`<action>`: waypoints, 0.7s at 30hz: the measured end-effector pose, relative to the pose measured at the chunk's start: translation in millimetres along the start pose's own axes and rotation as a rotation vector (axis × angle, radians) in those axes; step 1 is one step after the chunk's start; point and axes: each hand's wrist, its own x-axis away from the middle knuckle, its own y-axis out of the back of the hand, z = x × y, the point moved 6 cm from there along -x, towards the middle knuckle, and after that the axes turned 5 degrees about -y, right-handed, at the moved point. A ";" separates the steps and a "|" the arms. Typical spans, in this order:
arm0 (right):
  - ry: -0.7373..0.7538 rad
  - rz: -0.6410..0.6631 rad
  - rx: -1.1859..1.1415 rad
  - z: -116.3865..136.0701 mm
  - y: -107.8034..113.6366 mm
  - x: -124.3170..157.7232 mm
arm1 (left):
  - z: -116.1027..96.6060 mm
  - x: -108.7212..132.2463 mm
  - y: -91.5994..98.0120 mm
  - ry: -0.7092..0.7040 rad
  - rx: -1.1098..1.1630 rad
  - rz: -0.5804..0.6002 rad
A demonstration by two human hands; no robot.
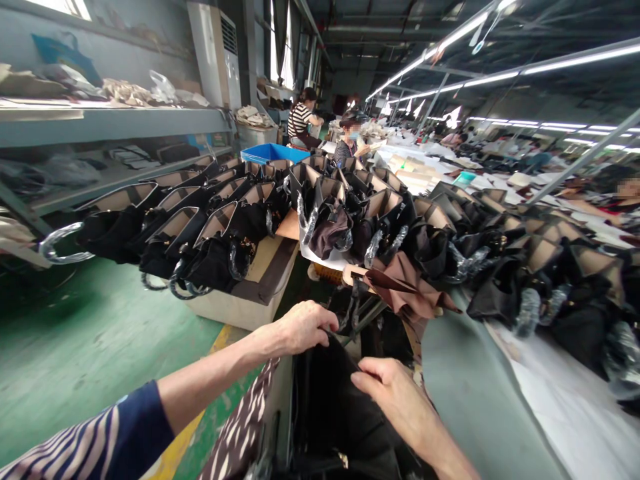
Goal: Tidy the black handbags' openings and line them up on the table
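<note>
A black handbag [325, 407] rests upright in front of me, its dark inside facing up and a small metal fitting near its lower edge. With bent fingers, my left hand [304, 327] grips the bag's far rim. My right hand [393, 387] pinches the rim on the right side between thumb and fingers. Beneath the bag, part of a brown and white patterned cloth [245, 427] shows at the left. The lower part of the bag runs out of the picture.
Rows of black handbags with plastic-wrapped handles [370, 247] fill the tables ahead and to the right. Brown fabric [405, 287] hangs over the near edge. A white bin [235, 310] stands at left, a blue crate [275, 153] farther back. Several people sit working beyond.
</note>
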 end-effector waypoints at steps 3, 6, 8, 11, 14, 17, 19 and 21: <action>0.049 0.157 -0.158 2.7 6.7 -3.8 | -5.6 -3.7 6.9 -0.061 0.134 0.096; 0.071 0.246 -0.231 4.9 16.3 -3.7 | -9.3 -4.8 11.1 -0.114 0.271 0.139; 0.079 0.251 -0.216 5.7 21.3 -1.8 | -10.8 -3.8 10.0 -0.140 0.349 0.161; 0.082 0.235 -0.171 5.3 22.0 2.1 | -11.0 -1.3 5.7 -0.143 0.406 0.182; 0.082 0.234 -0.175 4.3 18.0 4.9 | -11.6 0.9 3.6 -0.148 0.386 0.176; 0.091 0.246 -0.179 4.3 15.5 5.2 | -12.6 2.1 3.5 -0.161 0.347 0.163; 0.082 0.235 -0.153 3.1 15.9 4.3 | -12.5 2.4 2.5 -0.162 0.331 0.158; 0.074 0.197 -0.085 1.4 16.5 4.0 | -12.2 2.6 0.1 -0.162 0.318 0.158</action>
